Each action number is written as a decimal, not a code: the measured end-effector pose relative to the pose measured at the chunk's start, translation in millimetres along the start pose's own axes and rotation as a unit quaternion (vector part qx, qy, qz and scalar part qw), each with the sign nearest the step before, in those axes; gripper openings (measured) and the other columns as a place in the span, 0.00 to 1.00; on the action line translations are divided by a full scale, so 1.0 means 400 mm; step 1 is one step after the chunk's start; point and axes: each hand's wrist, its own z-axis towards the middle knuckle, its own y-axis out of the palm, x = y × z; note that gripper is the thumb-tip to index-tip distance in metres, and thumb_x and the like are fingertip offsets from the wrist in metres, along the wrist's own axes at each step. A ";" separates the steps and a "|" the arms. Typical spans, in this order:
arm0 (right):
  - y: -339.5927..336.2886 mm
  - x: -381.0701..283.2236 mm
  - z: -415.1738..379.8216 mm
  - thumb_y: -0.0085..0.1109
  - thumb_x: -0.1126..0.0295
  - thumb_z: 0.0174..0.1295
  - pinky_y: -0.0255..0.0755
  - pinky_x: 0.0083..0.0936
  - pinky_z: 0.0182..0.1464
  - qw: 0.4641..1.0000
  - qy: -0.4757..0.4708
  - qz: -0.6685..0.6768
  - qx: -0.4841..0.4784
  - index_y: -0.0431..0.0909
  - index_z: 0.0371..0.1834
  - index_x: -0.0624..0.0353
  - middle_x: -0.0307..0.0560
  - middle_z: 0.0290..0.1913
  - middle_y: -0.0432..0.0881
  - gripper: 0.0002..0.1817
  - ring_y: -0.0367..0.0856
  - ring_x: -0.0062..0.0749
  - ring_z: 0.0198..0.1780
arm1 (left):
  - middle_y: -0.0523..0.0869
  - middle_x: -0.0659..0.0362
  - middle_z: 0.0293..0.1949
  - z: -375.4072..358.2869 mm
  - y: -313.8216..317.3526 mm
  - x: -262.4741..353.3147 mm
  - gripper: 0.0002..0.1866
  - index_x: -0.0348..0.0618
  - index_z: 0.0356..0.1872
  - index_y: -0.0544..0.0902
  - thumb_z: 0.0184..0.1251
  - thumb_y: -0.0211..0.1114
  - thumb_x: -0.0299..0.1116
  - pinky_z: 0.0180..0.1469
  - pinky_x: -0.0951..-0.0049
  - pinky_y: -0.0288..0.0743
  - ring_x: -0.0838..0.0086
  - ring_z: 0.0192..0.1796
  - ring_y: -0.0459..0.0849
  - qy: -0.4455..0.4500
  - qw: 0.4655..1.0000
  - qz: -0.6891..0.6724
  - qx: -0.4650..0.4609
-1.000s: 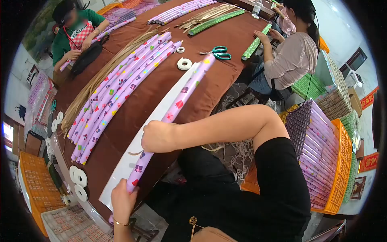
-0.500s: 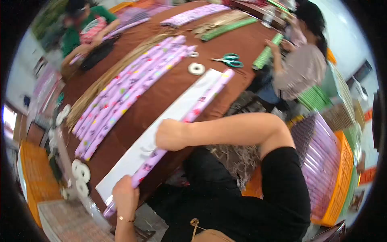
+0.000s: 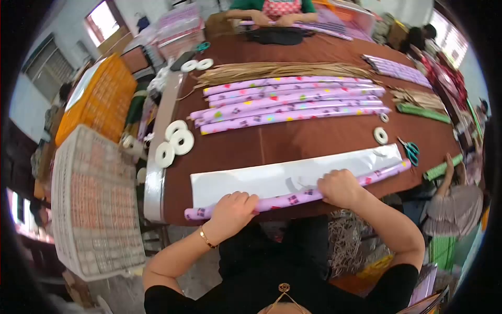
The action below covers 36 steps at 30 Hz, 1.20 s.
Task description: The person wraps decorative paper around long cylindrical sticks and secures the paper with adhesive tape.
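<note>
Along the near edge of the brown-covered table lies a long purple patterned roll (image 3: pixel 290 200), with a white sheet (image 3: pixel 246 183) spreading flat behind it. My left hand (image 3: pixel 232 212) has its fingers wrapped over the roll near its left end. Farther right, my right hand (image 3: pixel 340 188) is closed on the same roll. Several finished-looking purple rolls (image 3: pixel 293 102) lie side by side beyond the sheet. Teal-handled scissors (image 3: pixel 411 152) rest by the roll's right end, near a white tape ring (image 3: pixel 380 136).
White rings (image 3: pixel 182 142) sit at the table's left edge. A white crate (image 3: pixel 99 209) and an orange crate (image 3: pixel 99 97) stand at left. Dried stalks (image 3: pixel 282 70) lie behind the rolls. One person (image 3: pixel 282 8) works across the table, another (image 3: pixel 455 204) at right with a green roll.
The view has turned, so the table edge now runs nearly level. My hands remain on the roll, the right one now farther from the left.
</note>
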 end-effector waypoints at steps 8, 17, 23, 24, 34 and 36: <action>-0.038 0.018 -0.009 0.74 0.57 0.40 0.77 0.39 0.38 0.999 -0.033 0.008 0.020 0.76 0.28 0.56 0.46 0.31 0.80 0.19 0.82 0.43 0.36 | 0.78 0.58 0.37 -0.094 -0.003 -0.037 0.26 0.45 0.52 0.77 0.51 0.73 0.39 0.45 0.65 0.72 0.65 0.43 0.79 -0.056 0.994 0.035 0.082; -0.047 0.027 0.000 0.66 0.61 0.54 0.74 0.41 0.33 0.989 -0.017 0.121 0.088 0.76 0.29 0.58 0.51 0.29 0.78 0.13 0.80 0.51 0.31 | 0.77 0.59 0.39 -0.119 0.034 -0.061 0.23 0.46 0.49 0.79 0.51 0.73 0.41 0.47 0.66 0.70 0.65 0.45 0.77 -0.083 0.991 -0.011 0.104; -0.076 -0.014 0.037 0.54 0.70 0.64 0.69 0.37 0.29 0.963 0.038 0.227 0.138 0.74 0.34 0.65 0.54 0.23 0.76 0.08 0.77 0.50 0.26 | 0.77 0.58 0.41 -0.116 0.033 -0.051 0.24 0.46 0.49 0.79 0.50 0.73 0.41 0.49 0.64 0.70 0.64 0.45 0.77 -0.128 0.985 0.005 0.113; -0.103 -0.036 0.047 0.52 0.65 0.67 0.68 0.36 0.28 0.946 0.040 0.297 0.121 0.74 0.34 0.64 0.53 0.23 0.75 0.12 0.76 0.49 0.25 | 0.77 0.58 0.41 -0.117 0.038 -0.052 0.25 0.46 0.49 0.79 0.49 0.74 0.40 0.49 0.64 0.70 0.65 0.45 0.77 -0.122 0.985 0.000 0.123; -0.161 -0.117 0.139 0.46 0.54 0.71 0.55 0.23 0.26 0.876 -0.041 0.480 0.007 0.74 0.34 0.65 0.36 0.20 0.62 0.22 0.59 0.20 0.23 | 0.78 0.59 0.38 -0.132 0.042 -0.071 0.26 0.44 0.48 0.79 0.46 0.75 0.39 0.46 0.66 0.71 0.67 0.43 0.78 -0.102 0.989 0.005 0.106; -0.185 -0.147 0.162 0.46 0.55 0.71 0.57 0.23 0.27 0.867 -0.023 0.498 -0.006 0.73 0.34 0.65 0.37 0.19 0.63 0.21 0.61 0.20 0.23 | 0.78 0.59 0.38 -0.134 0.049 -0.060 0.26 0.45 0.48 0.79 0.46 0.75 0.39 0.45 0.66 0.71 0.67 0.43 0.78 -0.098 0.989 -0.009 0.111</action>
